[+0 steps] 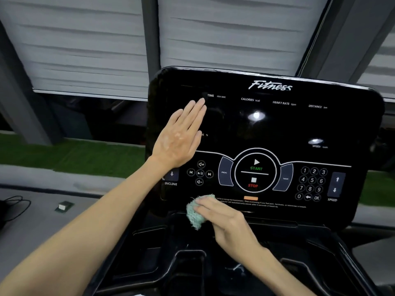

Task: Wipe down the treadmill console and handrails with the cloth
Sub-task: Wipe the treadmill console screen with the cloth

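Two hands were on the console (267, 129). At its lower edge, the right hand (228, 223) held the cloth (195, 212) against the panel, below the volume buttons (200, 173) and left of the orange strip (251, 198). Its fingers (208, 207) were curled over the top of the wad, with cloth showing beyond the fingertips and hanging below them. The cloth was pale green, fluffy and bunched into a ball. The left hand (179, 142) lay flat on the upper left of the glossy black panel, fingers straight and close together, holding nothing.
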A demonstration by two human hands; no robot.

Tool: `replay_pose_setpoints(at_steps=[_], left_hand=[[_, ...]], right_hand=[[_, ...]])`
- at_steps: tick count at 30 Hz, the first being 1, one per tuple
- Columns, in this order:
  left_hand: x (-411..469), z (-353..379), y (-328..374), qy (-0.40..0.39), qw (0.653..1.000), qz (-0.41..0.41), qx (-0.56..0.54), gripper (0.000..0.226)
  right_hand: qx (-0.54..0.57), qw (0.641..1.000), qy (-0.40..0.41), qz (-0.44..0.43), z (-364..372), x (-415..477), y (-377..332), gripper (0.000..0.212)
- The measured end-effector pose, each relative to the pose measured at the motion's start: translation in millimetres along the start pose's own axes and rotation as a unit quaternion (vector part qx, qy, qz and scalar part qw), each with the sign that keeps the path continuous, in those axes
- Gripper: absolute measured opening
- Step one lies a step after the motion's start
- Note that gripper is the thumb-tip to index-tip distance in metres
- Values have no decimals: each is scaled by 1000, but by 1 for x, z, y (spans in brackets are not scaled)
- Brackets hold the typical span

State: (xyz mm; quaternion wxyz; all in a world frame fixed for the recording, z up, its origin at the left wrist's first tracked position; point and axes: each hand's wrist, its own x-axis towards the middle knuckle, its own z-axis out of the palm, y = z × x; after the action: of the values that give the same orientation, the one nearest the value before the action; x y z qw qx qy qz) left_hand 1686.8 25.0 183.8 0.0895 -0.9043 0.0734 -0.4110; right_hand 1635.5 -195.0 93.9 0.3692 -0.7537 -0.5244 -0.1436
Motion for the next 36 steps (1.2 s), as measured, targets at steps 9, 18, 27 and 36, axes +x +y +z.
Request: replay_pose_setpoints(at_steps=[9, 18, 27, 36], left_hand=[[0, 0, 1, 0, 1000, -2, 1, 56], [-1, 1, 1, 12, 1000, -3, -3, 55], [-1, 2, 3, 11, 1000, -6, 9, 56], [-2, 1, 1, 17, 1000, -6, 2, 56]], right_hand=[[-59, 983, -170, 20, 22, 10, -2, 39], [-90, 981, -168, -26, 41, 11, 1, 39], [-176, 965, -187, -50, 27, 2, 8, 53], [-205, 954, -206, -77, 70, 32, -21, 24]])
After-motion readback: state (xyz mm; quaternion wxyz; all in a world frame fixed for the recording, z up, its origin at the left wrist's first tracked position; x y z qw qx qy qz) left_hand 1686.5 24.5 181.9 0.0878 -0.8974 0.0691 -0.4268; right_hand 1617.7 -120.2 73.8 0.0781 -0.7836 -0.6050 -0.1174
